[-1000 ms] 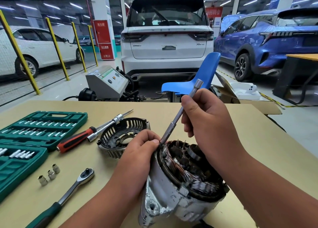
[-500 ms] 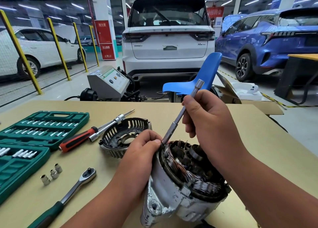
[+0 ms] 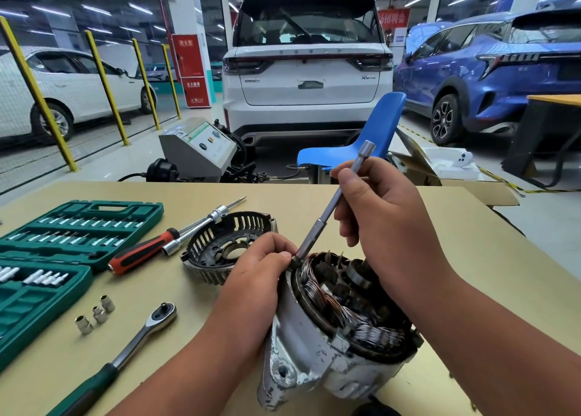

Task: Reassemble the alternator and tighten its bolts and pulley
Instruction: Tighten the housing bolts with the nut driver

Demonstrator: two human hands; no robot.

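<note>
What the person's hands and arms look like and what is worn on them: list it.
The left hand and the right hand are both bare: no gloves, rings, watch or wristband. The left forearm and right forearm are bare too, with no sleeve in view up to the frame edge.

Tool case (image 3: 78, 227) is green, alternator (image 3: 308, 346) silver, screwdriver (image 3: 141, 253) red-black, chair (image 3: 371, 142) blue.

Strip-lit garage: white SUV (image 3: 308, 69), blue chair (image 3: 361, 145), yellow posts (image 3: 107, 91).
</note>
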